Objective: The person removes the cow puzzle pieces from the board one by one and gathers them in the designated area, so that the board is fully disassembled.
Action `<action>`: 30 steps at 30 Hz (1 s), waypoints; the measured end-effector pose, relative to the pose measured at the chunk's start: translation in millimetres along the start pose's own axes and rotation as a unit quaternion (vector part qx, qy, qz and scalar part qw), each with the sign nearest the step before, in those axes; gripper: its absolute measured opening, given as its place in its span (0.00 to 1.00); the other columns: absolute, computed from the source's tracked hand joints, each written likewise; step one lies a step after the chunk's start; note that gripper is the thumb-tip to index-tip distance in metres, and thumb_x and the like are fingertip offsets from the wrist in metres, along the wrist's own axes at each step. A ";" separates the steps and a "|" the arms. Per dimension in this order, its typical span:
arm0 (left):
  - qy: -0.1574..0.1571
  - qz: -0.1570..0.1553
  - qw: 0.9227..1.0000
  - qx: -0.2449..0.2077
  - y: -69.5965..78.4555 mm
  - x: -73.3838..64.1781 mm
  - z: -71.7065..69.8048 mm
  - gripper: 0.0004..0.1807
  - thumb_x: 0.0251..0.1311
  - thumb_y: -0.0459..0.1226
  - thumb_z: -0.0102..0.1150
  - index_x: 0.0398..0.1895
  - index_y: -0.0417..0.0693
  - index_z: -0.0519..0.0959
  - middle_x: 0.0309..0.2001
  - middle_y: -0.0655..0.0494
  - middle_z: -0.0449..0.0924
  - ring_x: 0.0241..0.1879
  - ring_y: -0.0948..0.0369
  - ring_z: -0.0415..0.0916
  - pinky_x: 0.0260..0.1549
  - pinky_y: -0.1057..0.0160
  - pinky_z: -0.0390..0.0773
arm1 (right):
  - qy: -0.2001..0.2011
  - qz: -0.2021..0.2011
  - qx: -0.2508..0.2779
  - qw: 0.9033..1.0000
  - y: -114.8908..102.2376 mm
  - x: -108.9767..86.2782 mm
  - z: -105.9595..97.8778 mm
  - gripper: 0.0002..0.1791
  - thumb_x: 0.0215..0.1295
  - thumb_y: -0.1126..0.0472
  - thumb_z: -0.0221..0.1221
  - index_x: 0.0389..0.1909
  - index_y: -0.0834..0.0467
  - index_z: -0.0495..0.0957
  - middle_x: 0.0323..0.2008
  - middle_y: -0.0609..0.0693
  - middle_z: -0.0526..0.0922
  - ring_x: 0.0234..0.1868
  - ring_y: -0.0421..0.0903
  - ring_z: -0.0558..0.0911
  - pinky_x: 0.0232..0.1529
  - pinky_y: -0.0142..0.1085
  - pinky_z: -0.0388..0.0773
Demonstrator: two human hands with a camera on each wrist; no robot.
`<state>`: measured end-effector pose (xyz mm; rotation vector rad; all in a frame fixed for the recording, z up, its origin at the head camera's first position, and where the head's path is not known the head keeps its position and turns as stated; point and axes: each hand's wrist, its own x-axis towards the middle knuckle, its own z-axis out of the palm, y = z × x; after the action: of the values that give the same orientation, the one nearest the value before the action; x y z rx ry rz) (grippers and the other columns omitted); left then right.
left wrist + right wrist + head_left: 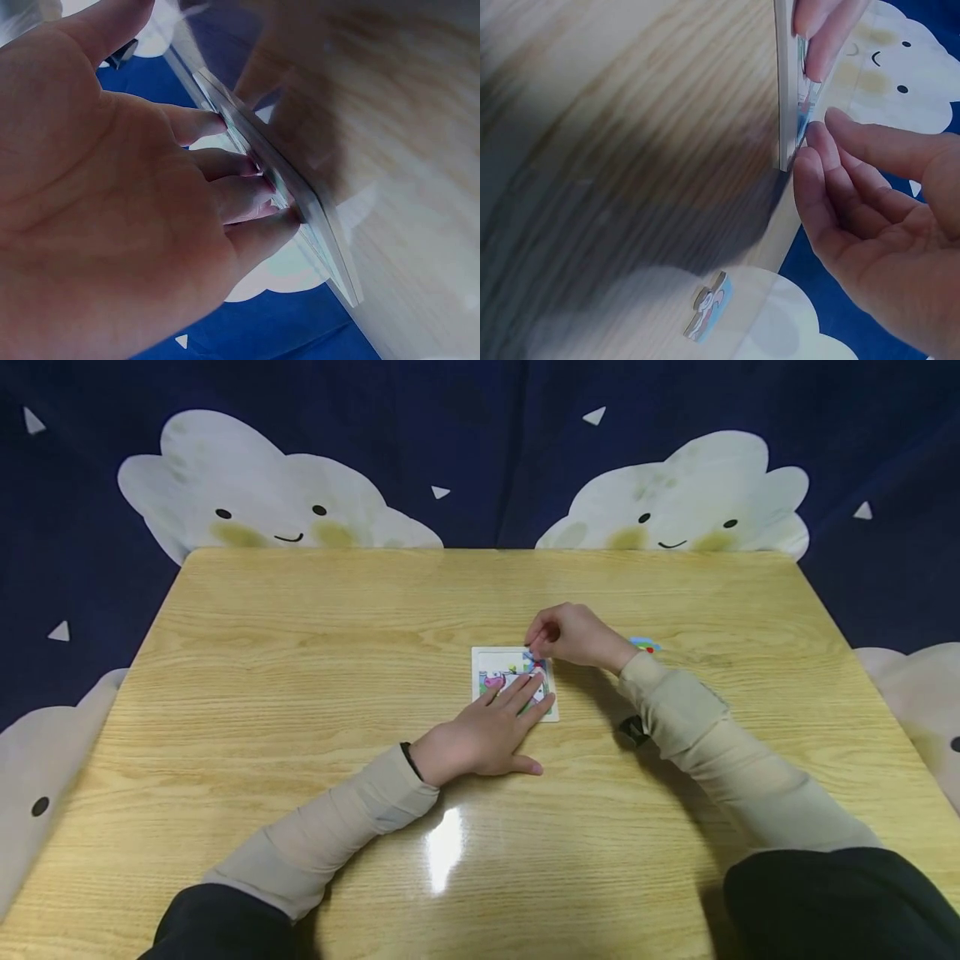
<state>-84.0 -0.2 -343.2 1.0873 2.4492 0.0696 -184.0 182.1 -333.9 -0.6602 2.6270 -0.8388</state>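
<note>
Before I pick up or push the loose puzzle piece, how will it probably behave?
The loose puzzle piece looks stiff, since its edge shows some thickness. It is probably light, being much smaller than the right hand. Lying flat on the table, it should slide rather than roll.

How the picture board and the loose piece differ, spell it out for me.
Size: the picture board is far larger than the loose piece.
Outline: the board is four-sided with straight edges, while the piece has an irregular, knobbed outline.
Contact: the fingers of the left hand rest on the board; neither hand touches the piece.
Both lie on the wooden table and carry colourful pictures.
</note>
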 end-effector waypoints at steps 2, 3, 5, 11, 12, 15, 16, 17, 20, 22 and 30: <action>0.001 0.000 1.000 0.000 0.2 -0.5 -0.7 0.51 0.65 0.63 0.48 0.80 0.50 0.37 0.78 0.48 0.24 0.76 0.54 0.24 0.72 0.51 0.38 | 0.001 -0.007 -0.003 1.000 -0.9 1.2 -0.2 0.05 0.60 0.72 0.65 0.37 0.66 0.83 0.32 0.55 0.86 0.35 0.49 0.84 0.41 0.39 0.78; 0.002 0.000 1.000 0.000 0.2 -0.6 -0.8 0.51 0.65 0.63 0.48 0.80 0.50 0.37 0.78 0.48 0.24 0.76 0.54 0.24 0.72 0.51 0.38 | 0.001 -0.009 -0.003 1.000 -0.8 1.9 0.0 0.04 0.60 0.72 0.65 0.36 0.65 0.83 0.31 0.55 0.86 0.35 0.49 0.84 0.41 0.40 0.78; 0.004 -0.001 1.000 0.001 0.2 -0.9 -1.0 0.51 0.65 0.63 0.48 0.80 0.50 0.37 0.78 0.48 0.25 0.76 0.53 0.24 0.72 0.51 0.38 | 0.000 -0.007 -0.004 1.000 -1.1 3.2 0.1 0.04 0.60 0.72 0.65 0.36 0.65 0.83 0.31 0.54 0.86 0.35 0.48 0.84 0.41 0.39 0.78; 0.004 0.001 1.000 -0.002 0.5 -1.7 -1.6 0.51 0.65 0.63 0.48 0.80 0.50 0.37 0.78 0.47 0.25 0.76 0.53 0.25 0.72 0.50 0.38 | -0.008 0.001 -0.010 1.000 -1.1 6.7 -0.3 0.03 0.61 0.71 0.64 0.35 0.65 0.83 0.31 0.53 0.86 0.34 0.47 0.83 0.39 0.38 0.78; 0.003 0.001 1.000 -0.002 0.5 -1.6 -1.5 0.51 0.65 0.63 0.48 0.80 0.50 0.37 0.78 0.47 0.25 0.76 0.53 0.25 0.72 0.50 0.38 | -0.011 0.002 -0.010 1.000 -1.4 7.2 -0.5 0.03 0.61 0.71 0.64 0.35 0.65 0.83 0.30 0.53 0.86 0.33 0.47 0.83 0.39 0.38 0.78; 0.002 0.001 1.000 -0.001 0.5 -0.8 -1.3 0.51 0.65 0.63 0.48 0.80 0.50 0.37 0.78 0.47 0.25 0.76 0.53 0.25 0.72 0.50 0.38 | -0.017 0.008 -0.008 1.000 -2.5 8.2 -1.7 0.03 0.60 0.71 0.64 0.36 0.65 0.83 0.30 0.53 0.85 0.33 0.47 0.83 0.40 0.40 0.78; 0.001 0.001 1.000 -0.001 0.6 -0.6 -1.3 0.51 0.65 0.63 0.48 0.80 0.50 0.37 0.78 0.47 0.24 0.76 0.53 0.24 0.72 0.50 0.38 | -0.020 0.012 -0.004 1.000 -3.0 8.3 -2.2 0.04 0.60 0.71 0.64 0.36 0.65 0.83 0.30 0.53 0.85 0.33 0.47 0.83 0.40 0.40 0.78; 0.000 0.001 1.000 0.000 0.6 -0.2 -1.2 0.51 0.65 0.63 0.48 0.80 0.50 0.37 0.78 0.47 0.24 0.76 0.53 0.24 0.72 0.50 0.38 | -0.023 0.016 0.001 1.000 -3.2 8.4 -2.6 0.04 0.60 0.71 0.64 0.36 0.65 0.83 0.30 0.53 0.85 0.33 0.47 0.83 0.40 0.40 0.78; -0.003 0.001 1.000 0.001 1.0 -0.1 -1.9 0.52 0.65 0.64 0.47 0.79 0.50 0.36 0.78 0.48 0.23 0.76 0.54 0.23 0.72 0.51 0.37 | -0.028 0.026 0.021 0.999 -2.7 8.4 -4.4 0.05 0.60 0.72 0.64 0.36 0.65 0.83 0.30 0.53 0.85 0.33 0.47 0.82 0.40 0.37 0.78; -0.004 0.001 1.000 0.000 1.1 -0.2 -2.2 0.52 0.65 0.64 0.47 0.79 0.50 0.36 0.78 0.48 0.22 0.76 0.53 0.23 0.72 0.50 0.37 | -0.027 0.032 0.038 0.998 -1.1 8.5 -5.4 0.05 0.59 0.72 0.65 0.37 0.66 0.83 0.30 0.54 0.84 0.33 0.46 0.82 0.38 0.34 0.77; -0.001 0.000 1.000 -0.003 0.8 -0.9 -2.5 0.51 0.65 0.63 0.48 0.80 0.50 0.37 0.78 0.47 0.23 0.76 0.53 0.24 0.72 0.50 0.38 | -0.032 0.045 0.132 0.990 7.6 6.9 -8.3 0.11 0.58 0.75 0.65 0.43 0.68 0.82 0.35 0.57 0.85 0.34 0.44 0.83 0.35 0.34 0.79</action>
<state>-84.1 0.0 -340.4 1.0846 2.4462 0.0767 -195.8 187.9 -333.0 -0.4844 2.4095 -1.0929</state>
